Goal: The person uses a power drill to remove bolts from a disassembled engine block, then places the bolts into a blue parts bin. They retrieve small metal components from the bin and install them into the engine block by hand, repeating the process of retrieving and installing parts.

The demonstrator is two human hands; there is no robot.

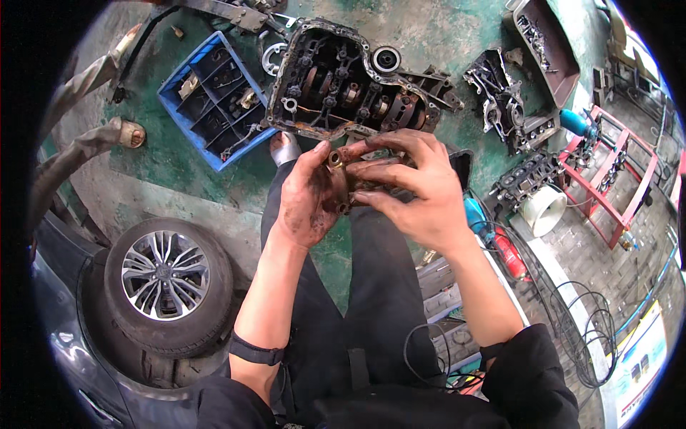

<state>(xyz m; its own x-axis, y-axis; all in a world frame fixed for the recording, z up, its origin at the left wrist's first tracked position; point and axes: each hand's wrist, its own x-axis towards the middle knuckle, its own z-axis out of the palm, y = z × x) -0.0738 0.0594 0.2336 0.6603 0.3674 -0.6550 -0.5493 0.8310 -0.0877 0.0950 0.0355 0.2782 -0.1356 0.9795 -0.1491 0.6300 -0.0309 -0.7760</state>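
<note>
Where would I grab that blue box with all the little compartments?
Probably hold the blue box by its long left rim and short upper-left rim, coming from the left. Those raised edges look easy to hook, while the engine block crowds its right side. Keep it level: the top is open and loose parts lie inside.

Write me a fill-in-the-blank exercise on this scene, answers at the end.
1. The metal part is held ____ the left hand and the right hand.
2. The tray with dividers is coloured ____.
3. The wheel is on the person's ____ side.
4. The red bottle is on the person's ____ side.

Missing words: between; blue; left; right.
</note>
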